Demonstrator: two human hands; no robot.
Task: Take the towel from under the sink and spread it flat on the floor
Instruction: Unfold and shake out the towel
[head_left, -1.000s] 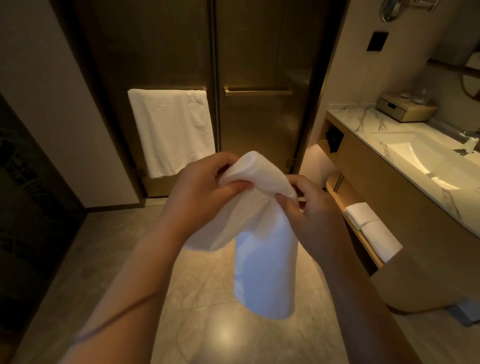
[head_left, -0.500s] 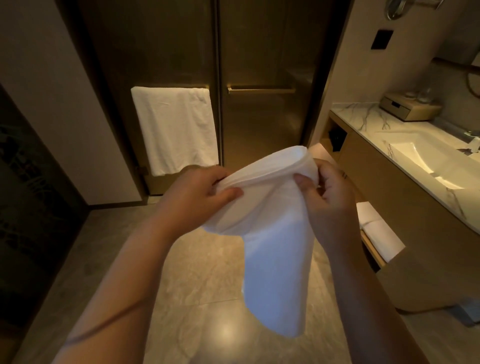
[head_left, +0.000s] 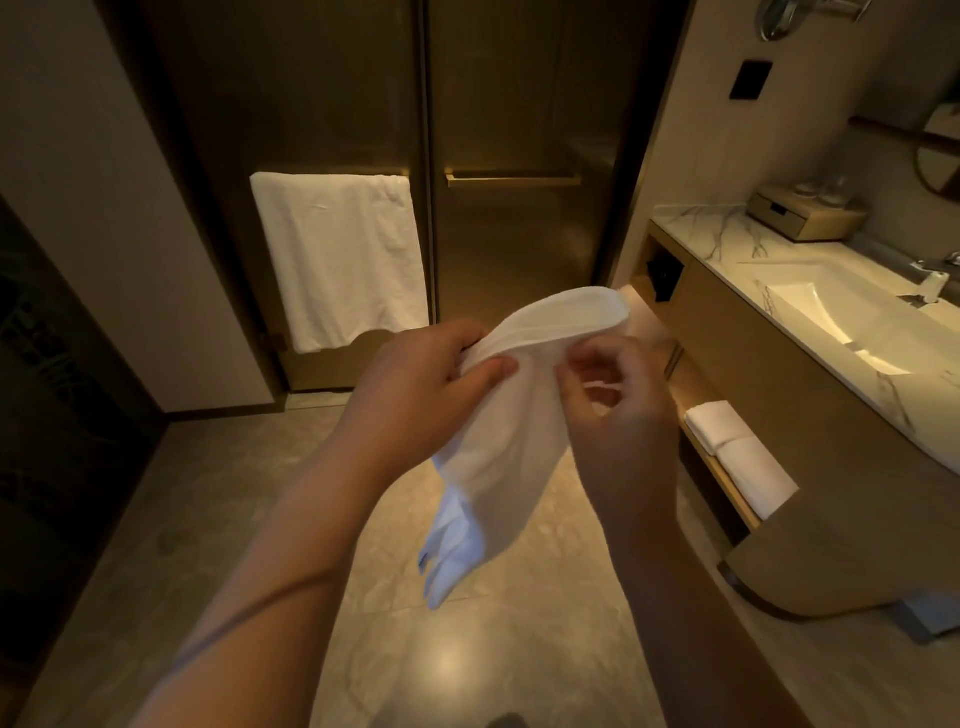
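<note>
A white towel (head_left: 511, 431) hangs in the air in front of me, still folded in layers, its lower end dangling above the tiled floor (head_left: 467, 660). My left hand (head_left: 421, 384) pinches its upper left edge between thumb and fingers. My right hand (head_left: 618, 410) grips the upper right part, fingers curled into the cloth. The top fold arches between both hands. The sink (head_left: 841, 317) lies to the right in a marble counter.
Under the counter a wooden shelf (head_left: 727, 493) holds two more folded white towels (head_left: 737, 452). Another white towel (head_left: 340, 260) hangs on the glass shower door ahead. A box (head_left: 805, 215) sits on the counter's far end. A dark wall runs along the left.
Both hands have worked along the towel's top edge. The right hand dropped a little and the hanging lower part has twisted and swung toward the left.
</note>
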